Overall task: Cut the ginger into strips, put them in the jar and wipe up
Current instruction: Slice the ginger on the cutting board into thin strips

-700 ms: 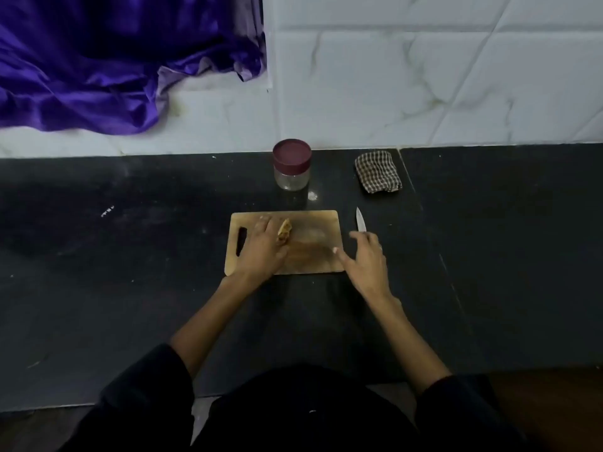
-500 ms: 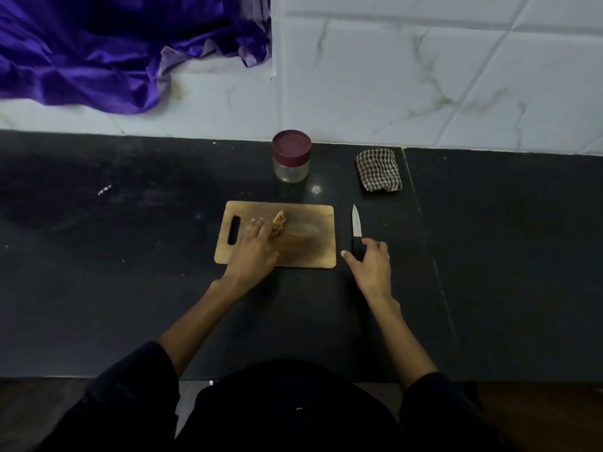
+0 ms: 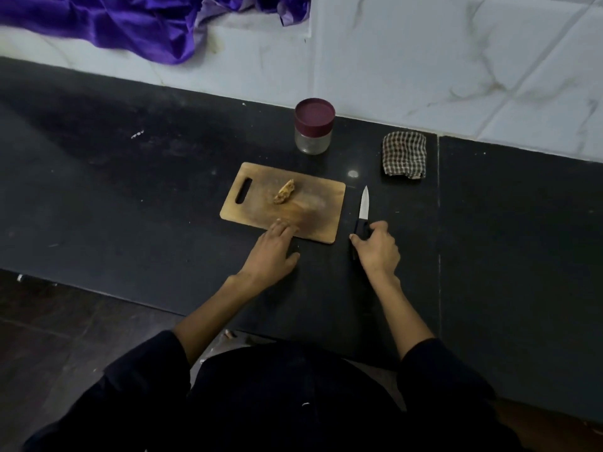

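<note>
A knobbly piece of ginger (image 3: pixel 284 196) lies by itself on the wooden cutting board (image 3: pixel 323 203). My left hand (image 3: pixel 272 254) rests flat at the board's near edge, fingers apart, holding nothing. To the right of the board a knife (image 3: pixel 363 207) lies on the dark counter, blade pointing away. My right hand (image 3: pixel 377 251) is closed around its black handle. Behind the board stands a glass jar (image 3: pixel 314 127) with its maroon lid on. A folded checked cloth (image 3: pixel 404 154) lies to the right of the jar.
The black counter (image 3: pixel 130 207) stretches left and right, with a seam (image 3: pixel 439 223) right of the knife. White marbled tiles (image 3: pixel 424 60) form the back wall. A purple satin cloth (image 3: pixel 130 24) hangs at the upper left. The counter's front edge runs near my body.
My left hand let go of the ginger and drew back to the board's near edge. My right hand closed on the knife handle. The camera view tilted.
</note>
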Demonstrator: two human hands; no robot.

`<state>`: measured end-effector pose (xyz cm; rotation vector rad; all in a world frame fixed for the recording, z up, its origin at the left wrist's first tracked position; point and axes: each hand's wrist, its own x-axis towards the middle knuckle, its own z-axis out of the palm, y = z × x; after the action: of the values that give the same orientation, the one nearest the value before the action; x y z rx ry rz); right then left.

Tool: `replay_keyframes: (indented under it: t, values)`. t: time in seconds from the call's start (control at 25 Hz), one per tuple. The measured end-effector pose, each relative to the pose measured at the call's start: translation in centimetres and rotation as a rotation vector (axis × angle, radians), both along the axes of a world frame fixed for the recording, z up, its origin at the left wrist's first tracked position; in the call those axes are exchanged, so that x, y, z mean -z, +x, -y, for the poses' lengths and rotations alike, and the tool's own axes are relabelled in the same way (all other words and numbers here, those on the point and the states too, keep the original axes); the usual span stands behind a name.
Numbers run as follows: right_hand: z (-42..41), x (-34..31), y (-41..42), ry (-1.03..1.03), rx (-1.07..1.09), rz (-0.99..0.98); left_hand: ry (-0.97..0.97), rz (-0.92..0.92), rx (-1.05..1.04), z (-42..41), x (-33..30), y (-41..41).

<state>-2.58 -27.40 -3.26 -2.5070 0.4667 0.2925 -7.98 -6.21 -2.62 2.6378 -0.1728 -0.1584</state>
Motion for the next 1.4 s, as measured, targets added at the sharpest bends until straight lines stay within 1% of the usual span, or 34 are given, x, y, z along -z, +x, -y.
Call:
replay_keyframes:
  t: [0.08, 0.16, 0.24, 0.36, 0.44, 0.52, 0.56, 0.6, 0.76, 0.88, 1.04, 1.12, 1.28, 1.4]
  values:
    - [0.2, -0.7, 0.3, 0.04, 0.039, -0.044, -0.004, -0.009, -0.02, -0.1, 0.1, -0.2]
    - [0.4, -0.9, 0.4, 0.065, 0.026, -0.08, -0.007, -0.011, -0.025, -0.7, 0.0, 0.0]
    - [0.6, -0.8, 0.3, 0.151, 0.048, -0.089, -0.035, 0.0, -0.024, -1.7, -0.3, 0.9]
    - [0.8, -0.5, -0.6, 0.437, 0.169, -0.061, -0.162, 0.001, -0.025, -2.8, -1.5, 2.3]
    - [0.9, -1.5, -1.7, 0.699, 0.267, -0.065, -0.239, -0.025, -0.031, -2.7, -2.7, 3.5]
    - [0.3, -2.6, -3.1, 0.987, 0.3, -0.086, -0.235, -0.066, -0.084, -2.4, -3.0, 5.0]
    - [0.0, -3.0, -3.8, 1.069, 0.291, -0.095, -0.235, -0.082, -0.138, -2.3, -2.8, 5.9]
    - [-0.5, -3.0, -4.3, 1.106, 0.276, -0.098, -0.227, -0.078, -0.193, -2.4, -2.4, 6.8]
    - [-2.8, -2.2, -5.7, 1.086, 0.212, -0.099, -0.059, 0.038, -0.293, -2.8, -0.2, 10.4]
    - [-4.0, -2.4, -6.0, 1.034, 0.191, -0.087, 0.039, 0.034, -0.286, -2.5, 0.5, 11.7]
    - [-5.2, -2.9, -5.4, 0.967, 0.217, -0.086, 0.063, 0.009, -0.242, -3.0, 1.3, 12.3]
    - [-5.8, -2.8, -5.4, 0.964, 0.217, -0.093, 0.011, 0.003, -0.212, -3.5, 1.7, 12.5]
    - [-6.5, -3.0, -4.8, 0.942, 0.231, -0.077, -0.238, -0.085, -0.124, -4.9, 1.5, 12.0]
    - [-6.8, -2.4, -4.2, 0.872, 0.197, -0.092, -0.309, -0.139, -0.037, -5.7, 1.2, 10.7]
